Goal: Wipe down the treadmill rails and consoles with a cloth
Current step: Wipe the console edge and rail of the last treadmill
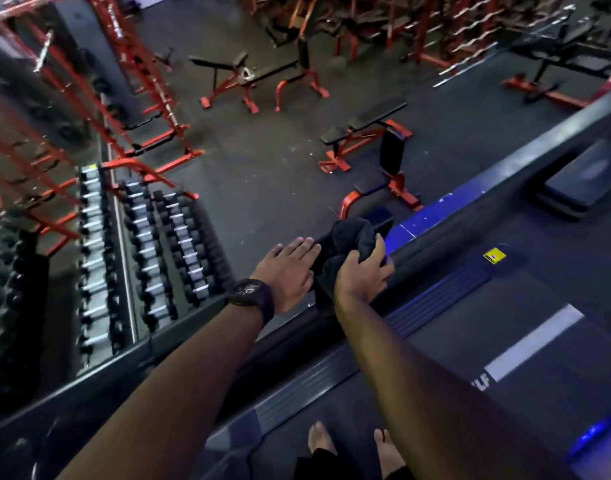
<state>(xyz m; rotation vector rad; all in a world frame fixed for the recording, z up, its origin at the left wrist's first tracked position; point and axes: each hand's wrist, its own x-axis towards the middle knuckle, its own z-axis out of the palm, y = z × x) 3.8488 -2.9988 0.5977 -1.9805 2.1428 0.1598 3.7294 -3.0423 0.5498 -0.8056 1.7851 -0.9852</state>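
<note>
Left of the hands, a dumbbell rack holds rows of dumbbells. The left hand, wearing a dark wristwatch, lies flat and spread beside the treadmill rail. Just beside it, the right hand grips a bunched black cloth on that rail, whose long axis runs diagonally from lower left to upper right.

Cloth on the rail, dumbbell rack left, treadmill belt right, benches beyond

Black cloth, seemingly black rail, red-framed benches
</note>
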